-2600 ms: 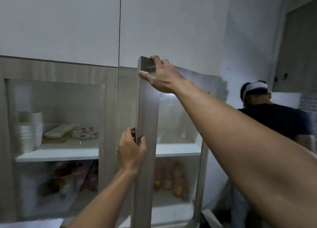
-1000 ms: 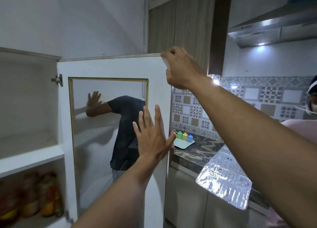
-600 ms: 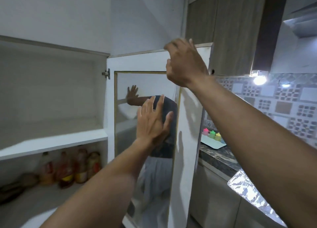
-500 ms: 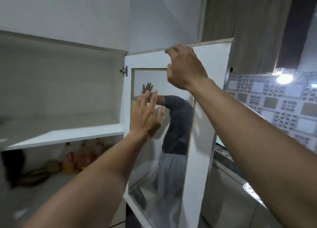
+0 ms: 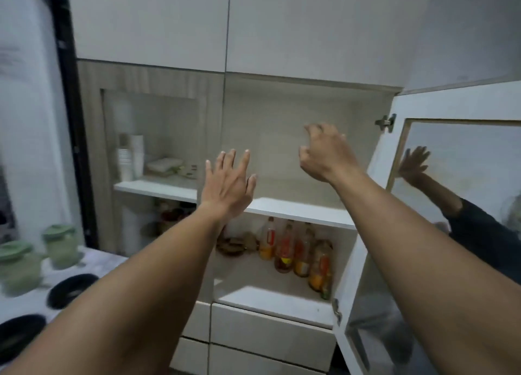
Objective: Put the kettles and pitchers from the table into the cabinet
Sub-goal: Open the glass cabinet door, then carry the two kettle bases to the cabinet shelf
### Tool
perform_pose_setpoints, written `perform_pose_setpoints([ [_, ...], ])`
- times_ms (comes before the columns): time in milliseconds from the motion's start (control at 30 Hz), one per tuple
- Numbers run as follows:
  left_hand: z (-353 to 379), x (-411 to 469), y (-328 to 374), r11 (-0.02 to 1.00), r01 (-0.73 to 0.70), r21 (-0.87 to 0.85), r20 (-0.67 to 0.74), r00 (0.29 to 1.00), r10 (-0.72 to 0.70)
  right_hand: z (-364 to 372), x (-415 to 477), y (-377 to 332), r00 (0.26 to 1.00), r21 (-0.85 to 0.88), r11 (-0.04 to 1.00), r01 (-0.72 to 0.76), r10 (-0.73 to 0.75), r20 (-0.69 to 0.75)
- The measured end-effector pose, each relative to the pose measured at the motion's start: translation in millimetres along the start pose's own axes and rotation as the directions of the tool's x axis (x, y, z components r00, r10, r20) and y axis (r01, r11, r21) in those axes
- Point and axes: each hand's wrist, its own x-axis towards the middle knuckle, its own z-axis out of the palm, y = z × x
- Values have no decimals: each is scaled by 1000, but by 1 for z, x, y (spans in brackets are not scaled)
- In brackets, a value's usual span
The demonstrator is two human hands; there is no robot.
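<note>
both hands are off the door (image 5: pixel 462 104) now, which hangs wide open at 3 o'clock. left hand (image 5: pixel 228 184) spread flat, empty; right hand (image 5: pixel 324 152) loosely curled, empty. green pitchers (image 5: pixel 60 245) wait on the table (image 5: pixel 93 264) at 8 o'clock. risk: door drifts back while turning away, clipping a pitcher on its way in.

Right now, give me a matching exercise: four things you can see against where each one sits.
Things:
1. green pitchers
2. bottles
3. stacked cups
4. cabinet door

Places:
A. lower shelf of the open compartment
B. swung open at the right
C. on the table at the left
D. behind the closed glass door, upper shelf

Pairs: 1-C, 2-A, 3-D, 4-B
</note>
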Motion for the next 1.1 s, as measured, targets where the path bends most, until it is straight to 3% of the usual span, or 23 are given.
perform_pose_setpoints([
  [600,-35,-54,-284,904,343,256,24,932,-360,187,70,-272,928,336,901,275,-340,154],
  [933,11,-104,-402,788,534,305,50,818,-573,317,72,-393,799,461,801,383,-537,270],
  [1100,53,-121,-456,697,644,315,50,722,-690,397,82,-438,703,509,742,435,-633,323],
])
